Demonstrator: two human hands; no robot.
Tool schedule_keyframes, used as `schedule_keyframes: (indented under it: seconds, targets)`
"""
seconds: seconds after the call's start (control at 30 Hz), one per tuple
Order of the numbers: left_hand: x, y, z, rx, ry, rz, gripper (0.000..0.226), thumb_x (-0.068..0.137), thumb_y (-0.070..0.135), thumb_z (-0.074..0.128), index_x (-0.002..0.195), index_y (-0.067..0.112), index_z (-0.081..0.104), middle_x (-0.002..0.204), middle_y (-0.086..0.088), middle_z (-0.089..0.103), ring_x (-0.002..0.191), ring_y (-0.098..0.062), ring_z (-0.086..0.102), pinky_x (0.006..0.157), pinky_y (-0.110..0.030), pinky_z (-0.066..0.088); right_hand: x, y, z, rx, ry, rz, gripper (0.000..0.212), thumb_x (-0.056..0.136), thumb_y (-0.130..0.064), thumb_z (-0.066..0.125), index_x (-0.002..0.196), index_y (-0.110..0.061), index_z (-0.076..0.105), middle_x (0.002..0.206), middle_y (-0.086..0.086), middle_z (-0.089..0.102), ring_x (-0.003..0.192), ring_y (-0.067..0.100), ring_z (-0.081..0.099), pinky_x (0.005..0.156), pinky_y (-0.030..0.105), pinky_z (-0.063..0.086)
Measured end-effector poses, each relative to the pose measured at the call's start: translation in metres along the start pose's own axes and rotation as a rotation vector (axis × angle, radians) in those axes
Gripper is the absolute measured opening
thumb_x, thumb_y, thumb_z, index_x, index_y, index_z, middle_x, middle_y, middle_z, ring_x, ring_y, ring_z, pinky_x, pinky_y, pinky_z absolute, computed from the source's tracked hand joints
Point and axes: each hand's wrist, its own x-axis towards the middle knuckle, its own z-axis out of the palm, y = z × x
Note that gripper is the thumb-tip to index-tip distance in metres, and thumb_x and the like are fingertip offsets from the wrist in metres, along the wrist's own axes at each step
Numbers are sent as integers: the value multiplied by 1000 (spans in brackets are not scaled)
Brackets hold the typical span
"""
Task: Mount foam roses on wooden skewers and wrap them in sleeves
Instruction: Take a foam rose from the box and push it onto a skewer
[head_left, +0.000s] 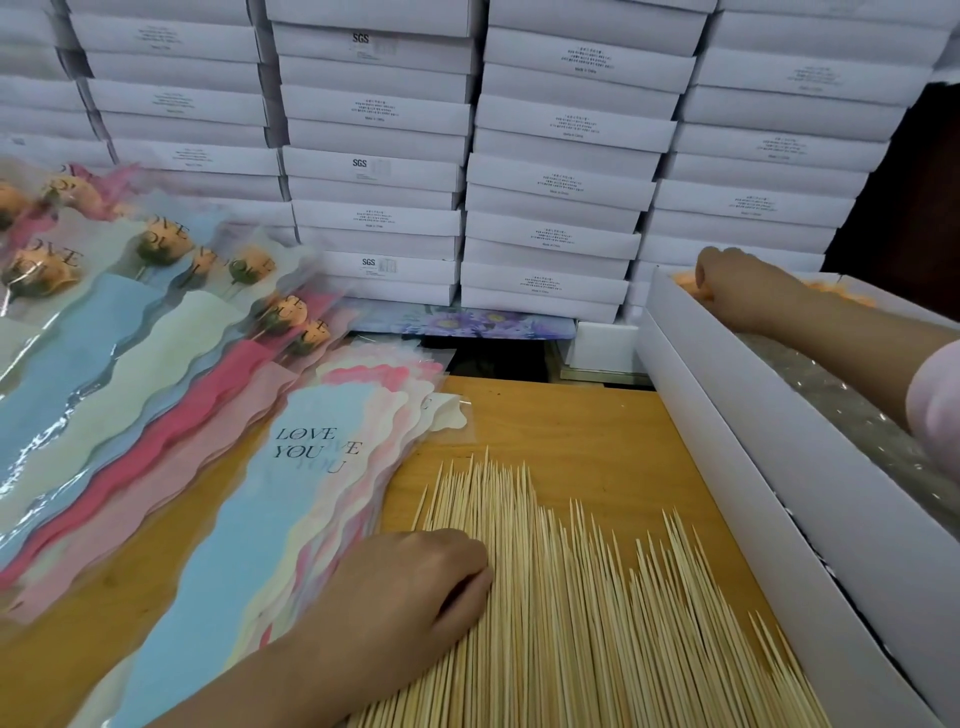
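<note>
stock at bench: skewers, sleeves, roses, both hands engaged

- wooden skewers (597, 597): loose pile, near centre of the wooden table (571, 415), points facing far.
- left hand (410, 587): knuckles up on the left edge of the skewer pile. fingers bent downward, tips touching the sticks; thumb hidden. cannot tell whether any one skewer is pinched.
- empty sleeves (311, 493): fanned stack just left of the skewers, blue "love you" sleeve on top, its near end under the left wrist.
- wrapped roses (156, 291): far left, overlapping rows, orange heads in blue, cream and pink sleeves.
- long white box (779, 467): right side, running near to far, just beside the skewers.
- foam roses (831, 290): orange, loose at the far end of the box.
- right hand (737, 291): inside the far end of the box, among the roses. fingers curled down, tips hidden; cannot tell whether a rose is held.
- bubble wrap (857, 415): lines the box under the right forearm.
- stacked white boxes (561, 182): wall across the far side.
</note>
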Motion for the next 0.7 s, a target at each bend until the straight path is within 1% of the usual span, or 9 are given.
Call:
schedule_keyframes:
  seconds: [0.1, 0.17, 0.23, 0.33, 0.43, 0.5, 0.53, 0.63, 0.7]
  targets:
    - [0, 0, 1, 10, 3, -6, 33, 100, 44, 30, 81, 24, 47, 80, 9, 54, 75, -9, 52, 68, -27, 44, 0, 3, -20, 10, 53, 25, 20, 89, -7, 58, 106, 0, 48, 106, 24, 51, 95, 39, 52, 77, 43, 45]
    - [0, 0, 2, 13, 11, -3, 33, 100, 43, 31, 79, 23, 47, 80, 8, 53, 74, -10, 52, 67, -28, 43, -3, 4, -37, 20, 73, 38, 20, 91, -9, 57, 107, 0, 49, 108, 25, 54, 96, 38, 52, 74, 41, 43]
    - [0, -1, 2, 11, 21, -7, 33, 100, 43, 32, 78, 22, 45, 79, 8, 53, 74, -10, 51, 66, -28, 42, -11, 0, -53, 50, 75, 52, 23, 93, -13, 58, 108, 1, 49, 104, 24, 55, 92, 35, 50, 69, 37, 37]
    - [0, -2, 4, 0, 40, 2, 33, 100, 43, 34, 76, 23, 44, 76, 10, 52, 71, -8, 49, 62, -25, 38, -32, -18, -74, 93, 64, 43, 28, 94, -17, 58, 114, 0, 48, 98, 20, 55, 88, 31, 47, 66, 36, 35]
    - [0, -2, 3, -76, 59, -5, 35, 100, 40, 39, 70, 21, 44, 68, 10, 48, 65, -6, 45, 59, -23, 36, -66, -45, -90, 109, 72, -33, 28, 93, -22, 58, 113, -6, 47, 95, 16, 59, 80, 31, 52, 59, 34, 36]
    - [1, -2, 3, -166, 90, -39, 38, 99, 36, 45, 66, 18, 44, 63, 7, 48, 64, -10, 47, 60, -27, 38, -94, -64, -96, 134, 71, -98, 25, 92, -28, 59, 108, -13, 46, 84, 7, 59, 68, 27, 55, 52, 31, 35]
    - [2, -2, 2, -219, 112, -63, 39, 98, 34, 47, 63, 18, 42, 61, 6, 48, 63, -12, 47, 60, -29, 38, -107, -74, -97, 131, 69, -130, 24, 91, -31, 59, 105, -16, 46, 82, 4, 58, 66, 24, 55, 51, 30, 34]
    - [2, -4, 1, -354, 190, -122, 42, 96, 32, 50, 59, 18, 37, 55, 6, 42, 57, -13, 43, 56, -31, 35, -145, -102, -98, 62, 78, -243, 25, 91, -36, 60, 105, -21, 45, 87, 0, 56, 75, 21, 50, 55, 31, 31]
    - [3, -4, 0, -439, 232, -138, 42, 95, 35, 48, 59, 14, 39, 55, 7, 40, 55, -10, 41, 55, -28, 32, -169, -120, -95, 46, 81, -301, 19, 93, -33, 57, 104, -23, 46, 91, -2, 56, 77, 19, 50, 54, 27, 30]
